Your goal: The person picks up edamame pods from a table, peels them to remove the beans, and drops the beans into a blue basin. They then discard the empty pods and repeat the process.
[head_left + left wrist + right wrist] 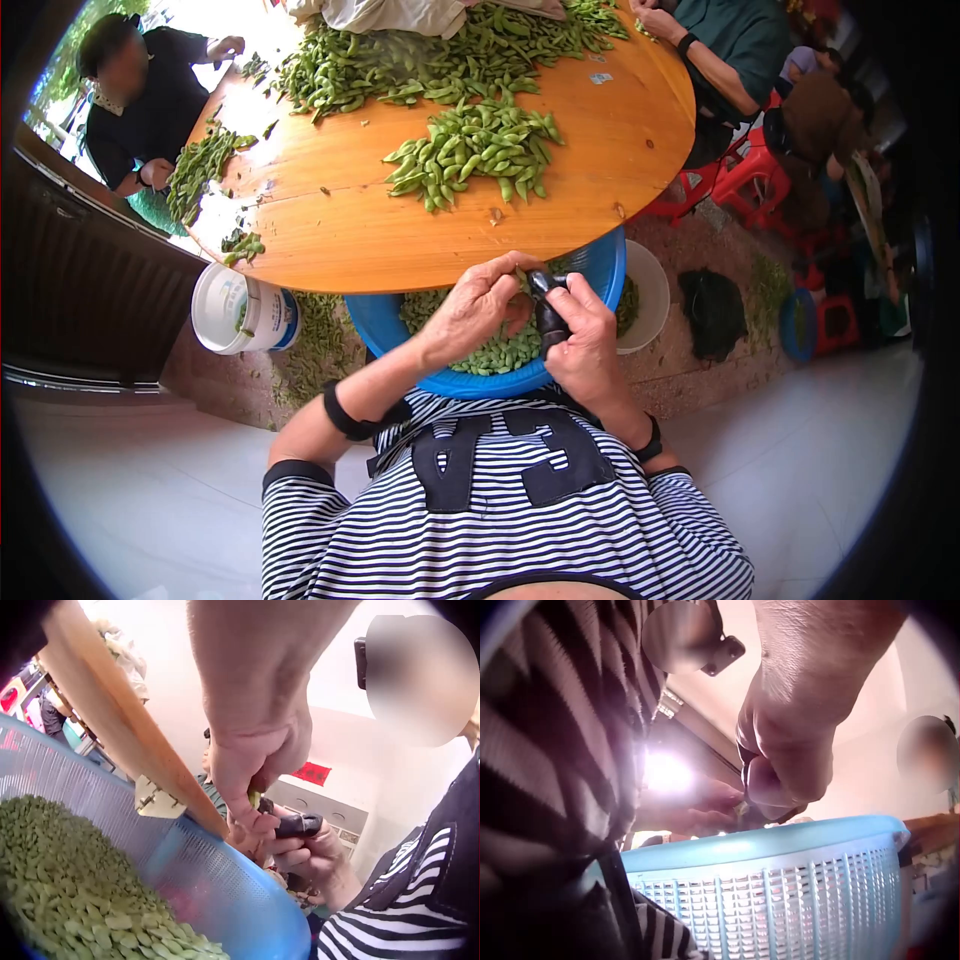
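Observation:
Over a blue plastic basket [440, 384], both hands meet close together. My left hand [475, 312] pinches a small green pod [255, 798] between thumb and fingers. A shiny black tube-shaped piece [552, 322] sits at the thumb side of my right hand [588, 350], its tip right at the pod; I cannot tell whether it is a held tool or a thumb cover. The right fingers curl in beside it. Shelled green beans [97, 900] fill the lower part of the basket. A small heap of bean pods [475, 152] lies near the table's front edge.
The wooden table [350, 220] overhangs the basket's far side. A larger pod pile [400, 70] lies farther back. White buckets [222, 310] [648, 297] stand either side of the basket. Two people work across the table; red stools [755, 175] stand at the right.

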Demonstrator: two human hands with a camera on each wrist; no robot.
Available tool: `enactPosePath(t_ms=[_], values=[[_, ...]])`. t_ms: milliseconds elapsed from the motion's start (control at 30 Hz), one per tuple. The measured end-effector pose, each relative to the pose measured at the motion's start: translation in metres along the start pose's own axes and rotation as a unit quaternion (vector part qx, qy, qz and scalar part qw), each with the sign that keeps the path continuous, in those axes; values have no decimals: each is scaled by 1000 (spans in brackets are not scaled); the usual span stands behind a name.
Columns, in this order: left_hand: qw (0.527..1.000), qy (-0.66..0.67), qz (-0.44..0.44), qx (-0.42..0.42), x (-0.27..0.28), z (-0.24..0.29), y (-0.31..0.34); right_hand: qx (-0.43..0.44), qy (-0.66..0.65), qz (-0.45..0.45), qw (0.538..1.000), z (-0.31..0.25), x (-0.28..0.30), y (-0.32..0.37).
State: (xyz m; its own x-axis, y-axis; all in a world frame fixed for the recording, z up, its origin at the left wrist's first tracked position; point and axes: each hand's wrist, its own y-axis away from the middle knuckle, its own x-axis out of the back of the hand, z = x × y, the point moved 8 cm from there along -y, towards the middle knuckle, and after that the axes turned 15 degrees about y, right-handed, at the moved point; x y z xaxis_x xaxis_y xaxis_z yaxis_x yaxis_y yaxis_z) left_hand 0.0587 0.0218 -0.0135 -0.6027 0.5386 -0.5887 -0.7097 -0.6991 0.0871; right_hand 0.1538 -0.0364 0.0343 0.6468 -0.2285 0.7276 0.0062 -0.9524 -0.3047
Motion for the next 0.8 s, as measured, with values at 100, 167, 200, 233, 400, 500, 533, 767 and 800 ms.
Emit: enactPosePath(t_ms=[100, 167, 200, 233, 400, 500, 533, 767, 800], values=[[996, -20, 74, -49, -7, 0, 1, 32, 83, 63, 994, -11, 3, 1], [991, -71, 76, -87, -7, -6, -3, 35, 121, 97, 987, -12, 9, 0], [984, -81, 44, -150, -12, -2, -5, 39, 127, 105, 986, -10, 10, 2], [973, -91, 12, -213, -19, 3, -4, 39, 128, 105, 985, -9, 9, 2], [959, 262, 88, -56, -11, -26, -11, 43, 91, 121, 988, -6, 16, -2], [982, 169, 86, -5, -5, -24, -9, -60, -101, 34, 992, 31, 11, -8], [992, 92, 84, 31, -3, -21, -8, -170, -276, -26, 946, 56, -4, 0], [994, -49, 11, 93, 4, -4, 2, -203, -638, -164, 724, 60, -26, 3], [994, -49, 11, 93, 5, -1, 3, -203, -638, -164, 724, 59, -26, 2]])
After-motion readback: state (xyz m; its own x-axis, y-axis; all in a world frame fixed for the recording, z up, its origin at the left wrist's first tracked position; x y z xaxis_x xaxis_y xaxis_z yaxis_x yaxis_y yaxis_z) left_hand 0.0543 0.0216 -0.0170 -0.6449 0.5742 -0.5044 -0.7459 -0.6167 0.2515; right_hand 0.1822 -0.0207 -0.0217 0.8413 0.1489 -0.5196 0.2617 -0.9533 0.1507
